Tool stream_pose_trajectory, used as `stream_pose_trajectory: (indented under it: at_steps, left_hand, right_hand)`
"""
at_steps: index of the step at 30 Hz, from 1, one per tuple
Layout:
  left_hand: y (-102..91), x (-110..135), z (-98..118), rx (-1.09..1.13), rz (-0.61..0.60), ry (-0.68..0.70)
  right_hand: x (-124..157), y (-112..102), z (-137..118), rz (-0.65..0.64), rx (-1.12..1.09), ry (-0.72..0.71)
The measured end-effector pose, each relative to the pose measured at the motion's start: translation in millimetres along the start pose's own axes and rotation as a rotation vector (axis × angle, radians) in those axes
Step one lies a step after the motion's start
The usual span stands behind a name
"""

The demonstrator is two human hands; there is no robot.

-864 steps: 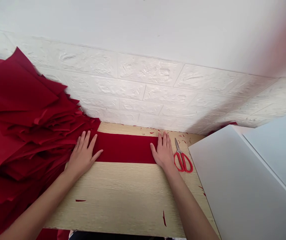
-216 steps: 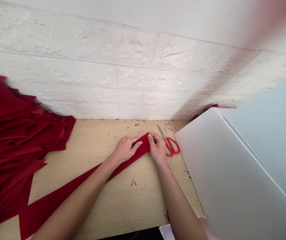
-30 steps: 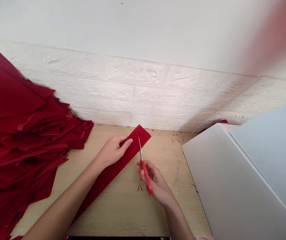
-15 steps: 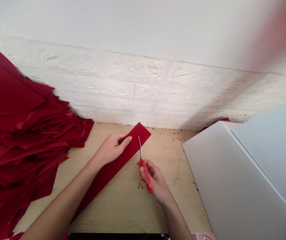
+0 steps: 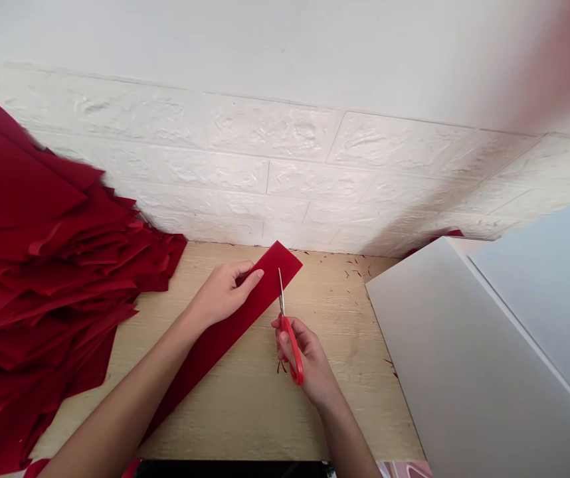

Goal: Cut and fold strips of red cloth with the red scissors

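Observation:
A long dark red fabric strip (image 5: 238,318) lies slantwise across the wooden table (image 5: 335,318), its far end raised near the wall. My left hand (image 5: 222,292) pinches the strip near that far end, thumb on top. My right hand (image 5: 305,362) grips red-handled scissors (image 5: 287,332), whose metal blades point away from me and meet the strip's right edge close to its end.
A big heap of red fabric pieces (image 5: 40,265) covers the table's left side. A white panel (image 5: 464,372) rises along the right. A white brick-pattern wall (image 5: 285,172) closes the back. Small red snippets (image 5: 355,269) lie scattered near the wall.
Over the last second the hands, strip and scissors have barely moved; the blades have edged slightly onto the strip. Earlier the scissors lay on the table and both hands held the strip.

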State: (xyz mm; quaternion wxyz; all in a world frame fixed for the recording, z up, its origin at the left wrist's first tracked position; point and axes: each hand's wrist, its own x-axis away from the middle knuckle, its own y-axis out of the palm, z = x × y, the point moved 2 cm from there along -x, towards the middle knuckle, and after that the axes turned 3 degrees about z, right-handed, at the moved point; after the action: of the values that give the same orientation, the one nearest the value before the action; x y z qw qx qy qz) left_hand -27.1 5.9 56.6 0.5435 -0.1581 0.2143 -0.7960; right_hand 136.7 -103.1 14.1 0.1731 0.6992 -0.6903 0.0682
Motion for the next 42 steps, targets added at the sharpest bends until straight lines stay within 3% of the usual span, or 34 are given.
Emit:
stream_pose_trajectory:
  at_steps: [23,42]
  left_hand:
    - [0.6,6.8,-2.1,-0.005,-0.010,0.003]
    - [5.9,9.8,-8.0,0.144,-0.124,-0.062]
  right_hand:
    - [0.4,4.5,6.8,0.026,-0.002,0.025]
    - [-7.1,8.5,4.0,0.033,-0.047,0.042]
